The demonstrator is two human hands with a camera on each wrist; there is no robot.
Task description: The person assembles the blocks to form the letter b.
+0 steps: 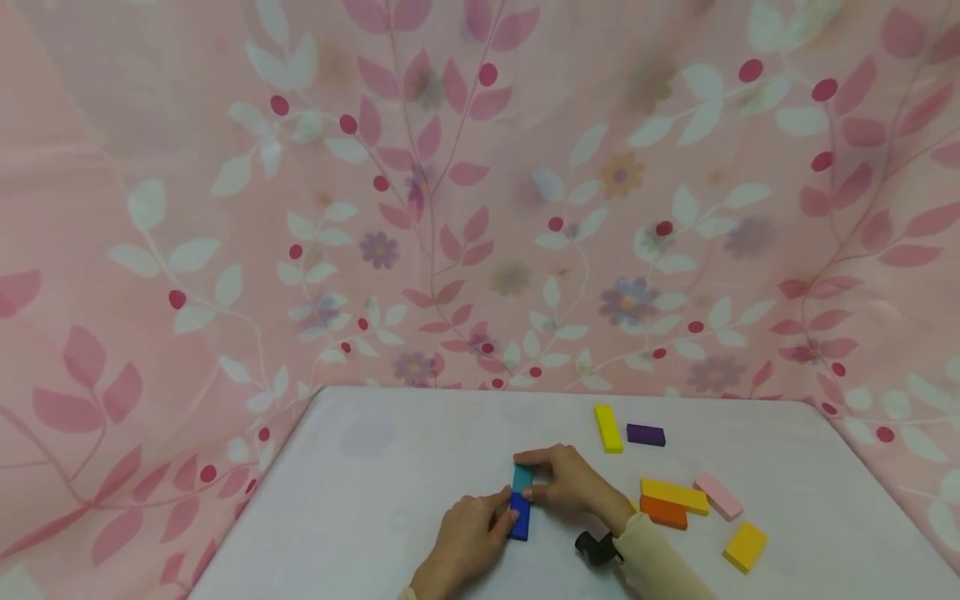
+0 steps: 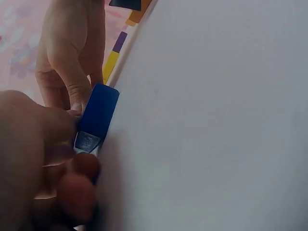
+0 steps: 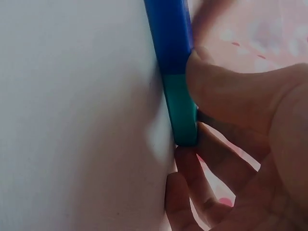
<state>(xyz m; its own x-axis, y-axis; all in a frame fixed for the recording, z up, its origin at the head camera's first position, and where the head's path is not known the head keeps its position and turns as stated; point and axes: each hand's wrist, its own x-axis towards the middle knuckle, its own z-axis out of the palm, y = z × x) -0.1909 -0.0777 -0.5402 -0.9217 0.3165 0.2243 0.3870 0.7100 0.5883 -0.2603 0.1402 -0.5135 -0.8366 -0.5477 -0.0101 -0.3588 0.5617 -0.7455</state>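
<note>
A dark blue block (image 1: pixel 519 518) and a teal block (image 1: pixel 522 477) lie end to end in one line on the white table. My left hand (image 1: pixel 467 537) pinches the dark blue block at its left side, thumb near the lower part. From the right, my right hand (image 1: pixel 573 482) holds the teal block, with fingers at its far end and the thumb close to the joint. The right wrist view shows the teal block (image 3: pixel 181 109) meeting the blue block (image 3: pixel 171 38) without a visible gap. In the left wrist view, fingertips partly cover the blue block (image 2: pixel 100 109).
On the table's right side lie a yellow block (image 1: pixel 609 430), a purple block (image 1: pixel 646 435), a long yellow block (image 1: pixel 678 495) against an orange block (image 1: pixel 666 513), a pink block (image 1: pixel 718 496) and a wider yellow block (image 1: pixel 746 547). A floral curtain (image 1: pixel 480 208) hangs behind.
</note>
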